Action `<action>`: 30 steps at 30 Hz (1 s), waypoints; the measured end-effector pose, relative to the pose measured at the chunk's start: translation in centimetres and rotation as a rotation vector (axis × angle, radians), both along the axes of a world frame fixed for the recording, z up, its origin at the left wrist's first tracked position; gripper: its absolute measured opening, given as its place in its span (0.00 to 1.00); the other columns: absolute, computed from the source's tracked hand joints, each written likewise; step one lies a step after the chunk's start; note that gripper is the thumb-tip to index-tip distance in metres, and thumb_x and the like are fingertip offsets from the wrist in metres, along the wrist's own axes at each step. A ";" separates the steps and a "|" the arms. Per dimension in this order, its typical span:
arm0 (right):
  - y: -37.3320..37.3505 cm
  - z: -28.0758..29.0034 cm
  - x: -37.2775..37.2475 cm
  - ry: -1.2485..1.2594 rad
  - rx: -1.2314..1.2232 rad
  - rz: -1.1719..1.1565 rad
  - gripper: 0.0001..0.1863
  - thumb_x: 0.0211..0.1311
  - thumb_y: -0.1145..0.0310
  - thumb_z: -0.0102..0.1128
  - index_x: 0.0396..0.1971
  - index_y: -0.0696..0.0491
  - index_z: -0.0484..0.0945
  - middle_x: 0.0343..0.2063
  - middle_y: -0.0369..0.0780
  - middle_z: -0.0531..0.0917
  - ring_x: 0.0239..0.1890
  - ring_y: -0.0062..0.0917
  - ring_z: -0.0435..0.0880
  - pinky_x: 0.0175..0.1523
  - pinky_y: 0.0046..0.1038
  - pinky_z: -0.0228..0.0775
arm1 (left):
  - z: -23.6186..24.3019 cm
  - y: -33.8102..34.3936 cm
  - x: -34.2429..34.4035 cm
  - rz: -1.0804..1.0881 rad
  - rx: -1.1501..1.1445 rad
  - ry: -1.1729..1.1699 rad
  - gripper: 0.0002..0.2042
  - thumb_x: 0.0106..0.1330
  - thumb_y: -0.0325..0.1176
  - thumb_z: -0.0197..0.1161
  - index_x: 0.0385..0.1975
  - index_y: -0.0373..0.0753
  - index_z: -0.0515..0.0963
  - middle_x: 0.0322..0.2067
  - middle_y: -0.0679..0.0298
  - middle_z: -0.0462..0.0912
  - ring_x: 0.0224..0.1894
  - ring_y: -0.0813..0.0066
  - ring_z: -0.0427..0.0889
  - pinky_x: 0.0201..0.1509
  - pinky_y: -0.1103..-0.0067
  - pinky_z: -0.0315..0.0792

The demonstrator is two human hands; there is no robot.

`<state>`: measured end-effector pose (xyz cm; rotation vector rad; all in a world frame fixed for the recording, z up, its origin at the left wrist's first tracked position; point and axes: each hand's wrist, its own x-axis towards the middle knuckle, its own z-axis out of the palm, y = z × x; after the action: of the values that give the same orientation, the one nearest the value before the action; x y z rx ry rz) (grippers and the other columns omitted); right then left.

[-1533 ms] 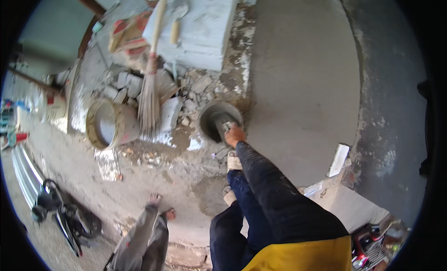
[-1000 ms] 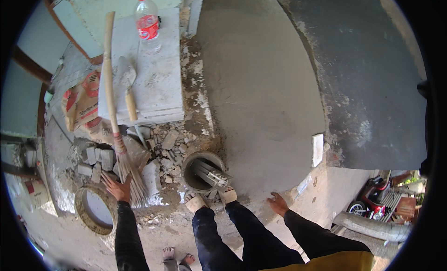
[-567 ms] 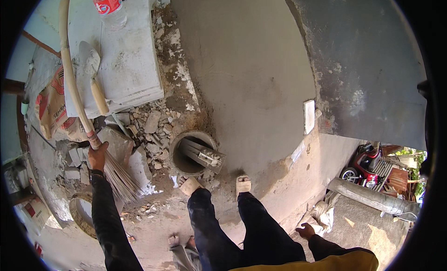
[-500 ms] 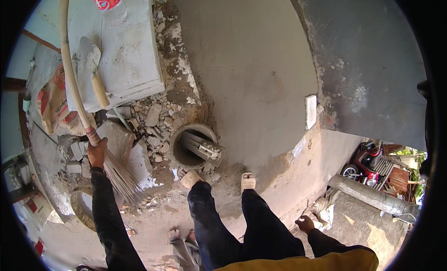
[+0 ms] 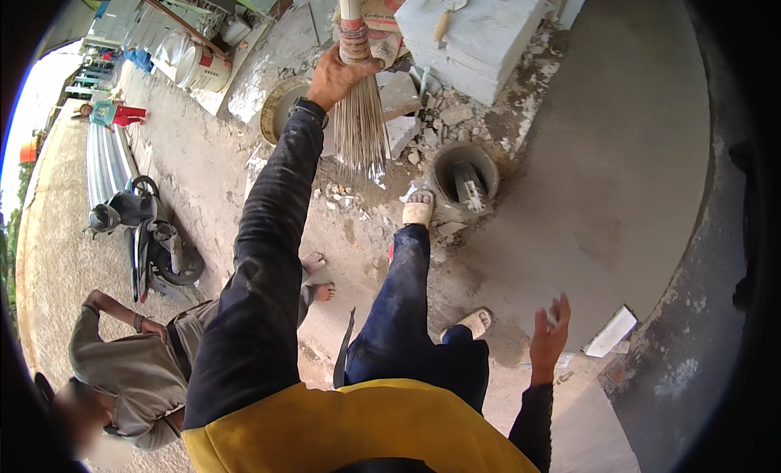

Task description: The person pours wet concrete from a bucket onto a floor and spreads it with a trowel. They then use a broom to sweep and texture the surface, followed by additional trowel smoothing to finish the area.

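My left hand (image 5: 340,76) is closed round the handle of a stick broom (image 5: 364,123), just at the red-banded binding. The broom hangs upright with its bristles pointing down, near broken rubble. My right hand (image 5: 551,335) is raised with fingers apart and holds nothing, over the edge of the smooth grey cement surface (image 5: 602,196). Between my hands, a round-mouthed container or pipe (image 5: 444,165) is set among the rubble, and a flat metal float (image 5: 470,190) leans in its mouth.
Stacked white blocks (image 5: 472,46) carry a wooden-handled trowel (image 5: 442,24). Rubble (image 5: 457,115) lies beside them. A round basin (image 5: 275,111) and a white bucket (image 5: 202,69) stand leftward. A person (image 5: 134,359) stands close on my left near a parked motorbike (image 5: 159,237); another person (image 5: 114,113) is farther off.
My view has swung to the left. The broom, still in my left hand, has moved forward and now hangs more upright. My right hand has come up and its fingers have spread.
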<state>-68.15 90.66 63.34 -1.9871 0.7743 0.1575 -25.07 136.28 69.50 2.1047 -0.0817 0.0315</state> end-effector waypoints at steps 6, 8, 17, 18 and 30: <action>0.1 22.1 -0.6 -0.963 -0.603 0.447 0.37 0.59 0.59 0.75 0.68 0.49 0.72 0.69 0.47 0.72 0.73 0.45 0.66 0.75 0.48 0.58 | 9.1 -17.2 -21.2 -0.397 0.106 -0.159 0.27 0.55 0.34 0.78 0.54 0.32 0.77 0.42 0.51 0.88 0.43 0.65 0.88 0.50 0.71 0.81; -1.0 25.7 -3.6 -0.927 -0.798 0.514 0.41 0.58 0.54 0.75 0.71 0.45 0.70 0.71 0.45 0.69 0.76 0.44 0.62 0.77 0.54 0.51 | 9.7 -22.6 -27.7 -0.450 0.317 -0.155 0.27 0.50 0.35 0.81 0.50 0.36 0.79 0.41 0.51 0.88 0.43 0.55 0.88 0.54 0.65 0.80; -7.7 14.8 -29.4 0.205 -0.569 0.371 0.30 0.65 0.50 0.68 0.61 0.50 0.74 0.47 0.46 0.85 0.51 0.42 0.85 0.55 0.44 0.75 | 5.8 -30.1 -43.1 -1.183 0.796 -0.420 0.25 0.50 0.40 0.75 0.50 0.43 0.80 0.50 0.61 0.82 0.62 0.57 0.77 0.81 0.44 0.42; -7.4 13.5 -32.1 0.214 -0.500 0.363 0.27 0.67 0.49 0.66 0.57 0.51 0.75 0.40 0.46 0.88 0.42 0.43 0.89 0.46 0.40 0.80 | 5.4 -31.0 -43.9 -1.239 0.784 -0.478 0.25 0.51 0.39 0.74 0.51 0.44 0.80 0.51 0.62 0.82 0.65 0.58 0.74 0.81 0.42 0.39; -2.9 3.7 -53.3 0.626 -0.169 -0.504 0.37 0.75 0.34 0.45 0.47 0.58 0.82 0.35 0.60 0.84 0.43 0.59 0.85 0.48 0.51 0.78 | -4.2 -20.7 -46.0 -0.481 0.899 0.082 0.48 0.56 0.54 0.72 0.78 0.48 0.60 0.81 0.60 0.51 0.81 0.46 0.48 0.76 0.35 0.30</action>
<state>-121.43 87.72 67.02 -1.8353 1.7106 0.4349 -71.06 115.62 65.26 2.9107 -0.6513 -0.4570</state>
